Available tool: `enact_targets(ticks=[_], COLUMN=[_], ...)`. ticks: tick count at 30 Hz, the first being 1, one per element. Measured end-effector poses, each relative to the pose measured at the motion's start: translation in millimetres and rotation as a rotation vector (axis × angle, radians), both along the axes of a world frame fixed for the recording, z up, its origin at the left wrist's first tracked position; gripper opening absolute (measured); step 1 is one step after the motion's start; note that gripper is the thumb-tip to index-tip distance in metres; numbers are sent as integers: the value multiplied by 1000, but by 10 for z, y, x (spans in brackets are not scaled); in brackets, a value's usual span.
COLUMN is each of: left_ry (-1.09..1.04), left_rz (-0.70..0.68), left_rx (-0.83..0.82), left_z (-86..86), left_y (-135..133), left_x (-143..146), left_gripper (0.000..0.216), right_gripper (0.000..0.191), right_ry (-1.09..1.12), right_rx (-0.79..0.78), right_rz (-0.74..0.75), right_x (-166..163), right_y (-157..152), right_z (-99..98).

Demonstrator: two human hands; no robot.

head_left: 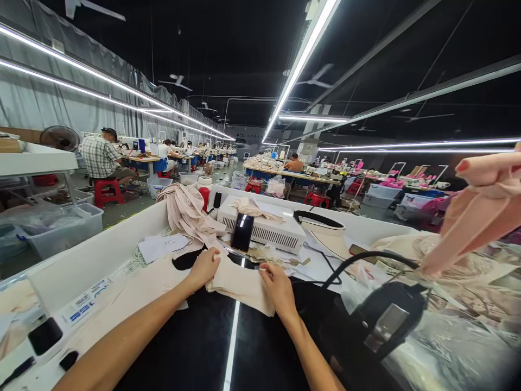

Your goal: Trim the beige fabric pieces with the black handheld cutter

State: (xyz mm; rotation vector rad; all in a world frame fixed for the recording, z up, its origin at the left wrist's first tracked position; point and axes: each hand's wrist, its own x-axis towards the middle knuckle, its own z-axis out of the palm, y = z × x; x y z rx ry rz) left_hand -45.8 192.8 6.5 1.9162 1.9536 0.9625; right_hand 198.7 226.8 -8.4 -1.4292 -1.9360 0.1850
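Note:
My left hand (204, 266) and my right hand (278, 288) both rest on a small folded piece of cream fabric (240, 282) lying on a black glossy worktop (203, 347). The left hand's fingers curl over the fabric's left edge. Fingers of the right hand pinch its upper right edge. A black phone (242, 232) leans against a white box-shaped machine (264, 228) just behind the fabric.
A heap of beige cloth (185, 212) lies at the back left, papers (160, 245) beside it. A black iron with a cable (386, 320) stands to the right. Pink fabric (476, 217) hangs at the far right. Other people sit at sewing tables beyond.

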Motion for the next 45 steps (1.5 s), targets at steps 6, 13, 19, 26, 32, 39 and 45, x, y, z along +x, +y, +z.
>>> enact_targets(ticks=[6,13,19,26,32,39,45], left_ry=[187,323,325,294,282,301,182], left_rz=[24,-208,-296,-344,-283,-3,44], left_rx=[61,68,-60,-80,-50,-237,-307], left_z=[109,34,-136,-30,306,402,331], left_y=[-198,-247,-158,-151,-442,-962,-1199], left_x=[138,360,232,145,-487,-1479,-1607], left_gripper=[36,40,44,48,42,17,27], right_gripper=[23,24,25,26,36,32,30], right_ry=[-155,-296,-378,-364,-314,-261,-174], right_rx=[104,146,133,176,240,227,201], right_rz=[36,125,91,48,114,293,465], right_x=[-83,-180,-152,-188,-222,-322,-363], right_y=[-32,-14,-52,-160,-512,-917,-960], right_z=[-23,-211,-384,-344,-226,-179,-219])
